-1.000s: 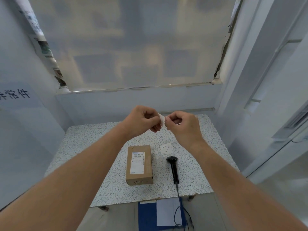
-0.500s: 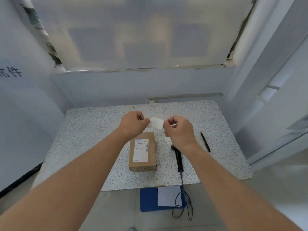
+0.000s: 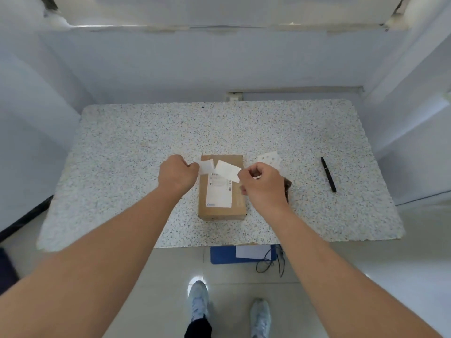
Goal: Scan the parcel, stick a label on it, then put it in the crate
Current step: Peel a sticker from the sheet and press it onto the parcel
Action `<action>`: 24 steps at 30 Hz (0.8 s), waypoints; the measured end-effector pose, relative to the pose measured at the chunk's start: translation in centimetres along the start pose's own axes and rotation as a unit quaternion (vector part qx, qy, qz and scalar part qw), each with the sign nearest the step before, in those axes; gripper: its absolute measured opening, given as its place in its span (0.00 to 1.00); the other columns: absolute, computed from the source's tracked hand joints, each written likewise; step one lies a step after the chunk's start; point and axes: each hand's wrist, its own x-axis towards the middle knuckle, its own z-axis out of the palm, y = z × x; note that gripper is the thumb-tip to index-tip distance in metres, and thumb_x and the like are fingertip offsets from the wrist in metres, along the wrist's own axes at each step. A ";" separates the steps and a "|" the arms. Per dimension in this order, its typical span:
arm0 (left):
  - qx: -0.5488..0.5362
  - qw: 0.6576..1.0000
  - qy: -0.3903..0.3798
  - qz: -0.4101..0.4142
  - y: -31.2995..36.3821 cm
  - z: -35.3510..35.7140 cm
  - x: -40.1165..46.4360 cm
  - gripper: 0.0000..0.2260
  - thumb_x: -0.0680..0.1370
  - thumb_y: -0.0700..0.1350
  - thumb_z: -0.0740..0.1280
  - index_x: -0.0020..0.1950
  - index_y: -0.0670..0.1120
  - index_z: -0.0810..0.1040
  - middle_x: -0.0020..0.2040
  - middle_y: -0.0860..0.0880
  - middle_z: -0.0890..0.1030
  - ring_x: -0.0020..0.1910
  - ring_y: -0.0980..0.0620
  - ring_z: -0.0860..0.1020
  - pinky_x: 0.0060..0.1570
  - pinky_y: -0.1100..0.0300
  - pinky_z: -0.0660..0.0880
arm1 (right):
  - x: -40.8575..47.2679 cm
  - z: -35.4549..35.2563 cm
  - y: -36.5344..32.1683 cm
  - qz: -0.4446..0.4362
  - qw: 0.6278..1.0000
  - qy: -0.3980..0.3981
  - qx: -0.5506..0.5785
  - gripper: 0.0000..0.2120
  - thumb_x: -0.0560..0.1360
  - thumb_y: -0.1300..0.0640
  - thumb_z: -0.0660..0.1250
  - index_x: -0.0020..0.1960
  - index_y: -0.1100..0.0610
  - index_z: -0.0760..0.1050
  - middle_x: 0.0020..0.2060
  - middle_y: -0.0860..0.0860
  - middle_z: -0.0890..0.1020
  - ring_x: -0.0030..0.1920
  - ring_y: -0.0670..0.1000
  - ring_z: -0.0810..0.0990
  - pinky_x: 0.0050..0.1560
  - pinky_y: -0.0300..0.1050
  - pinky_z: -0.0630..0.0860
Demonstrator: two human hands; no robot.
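Parcel [image 3: 222, 191]: a brown cardboard box lying flat on the speckled desk [image 3: 122, 154], near the front edge and about midway across, with a white printed shipping slip on its top face.
Left hand [image 3: 177, 175]: closed, pinching a white piece of paper [image 3: 207, 166] at its left edge, over the box's far left corner.
Right hand [image 3: 262, 185]: closed, fingers pinching a white label [image 3: 228, 174] by its right end; the label hangs tilted above the far part of the box.
Label and paper: the two white pieces sit side by side between the hands; whether they touch cannot be told.
Sticker sheet [image 3: 268, 158]: a pale sheet lying flat on the desk, just beyond the right hand.
Scanner [image 3: 288, 187]: a dark object mostly hidden behind the right wrist.
Pen [image 3: 328, 174]: black, lying on the desk well to the right of the box.
Under the desk: a blue board [image 3: 222, 256] with a white sheet on it and a looped black cable [image 3: 268, 264].
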 end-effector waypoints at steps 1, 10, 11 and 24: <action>0.006 1.000 0.007 -0.009 -0.7 0.2 0.4 0.12 0.77 0.48 0.67 0.37 0.44 0.71 0.32 0.46 0.75 0.29 0.48 0.72 0.31 0.56 0.71 | 0.1 0.4 0.3 0.004 1.000 0.000 -0.001 0.09 0.75 0.54 0.70 0.44 0.61 0.80 0.41 0.57 0.86 0.45 0.62 0.86 0.49 0.64 0.84; 0.019 0.998 0.005 -0.053 -4.5 1.8 2.9 0.14 0.77 0.42 0.66 0.33 0.46 0.66 0.27 0.48 0.70 0.25 0.50 0.67 0.27 0.59 0.67 | 1.9 2.0 2.2 0.028 0.999 0.022 -0.007 0.07 0.77 0.54 0.70 0.41 0.55 0.78 0.40 0.53 0.85 0.44 0.60 0.86 0.49 0.63 0.85; 0.020 0.998 0.002 -0.052 -4.7 1.9 3.0 0.14 0.77 0.42 0.67 0.34 0.46 0.67 0.29 0.47 0.71 0.27 0.49 0.69 0.30 0.57 0.69 | 2.0 2.0 2.3 0.027 0.999 0.025 -0.008 0.07 0.76 0.54 0.70 0.41 0.55 0.78 0.39 0.52 0.85 0.44 0.60 0.86 0.49 0.62 0.85; -0.085 0.949 -0.236 0.188 3.2 0.8 -0.1 0.07 0.74 0.53 0.77 0.46 0.51 0.89 0.39 0.51 0.87 0.42 0.47 0.85 0.47 0.46 0.81 | 3.1 2.6 2.6 0.021 0.995 0.084 -0.052 0.08 0.75 0.49 0.72 0.38 0.51 0.82 0.33 0.46 0.84 0.34 0.46 0.82 0.35 0.42 0.75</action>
